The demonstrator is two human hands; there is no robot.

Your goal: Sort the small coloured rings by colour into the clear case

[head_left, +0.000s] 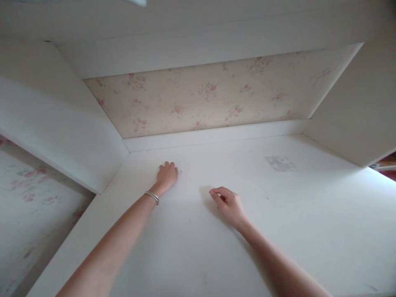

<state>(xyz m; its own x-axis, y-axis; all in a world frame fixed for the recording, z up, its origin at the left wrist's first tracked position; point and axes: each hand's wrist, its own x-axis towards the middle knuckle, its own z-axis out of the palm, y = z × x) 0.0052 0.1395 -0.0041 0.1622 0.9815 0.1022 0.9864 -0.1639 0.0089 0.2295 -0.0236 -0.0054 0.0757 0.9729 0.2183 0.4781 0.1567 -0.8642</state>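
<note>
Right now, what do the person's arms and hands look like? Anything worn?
Both forearms are bare, with no sleeves in view. The left hand has a thin silver bangle round the wrist. The right hand wears no gloves, watch or band that shows. Any rings are too small to tell.

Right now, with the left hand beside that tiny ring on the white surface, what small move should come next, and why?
Probably slide the left hand slightly right so its fingertips close on the small ring. The ring lies just off those fingers, seemingly not yet held, while the right hand rests curled farther away on the white surface.
</note>
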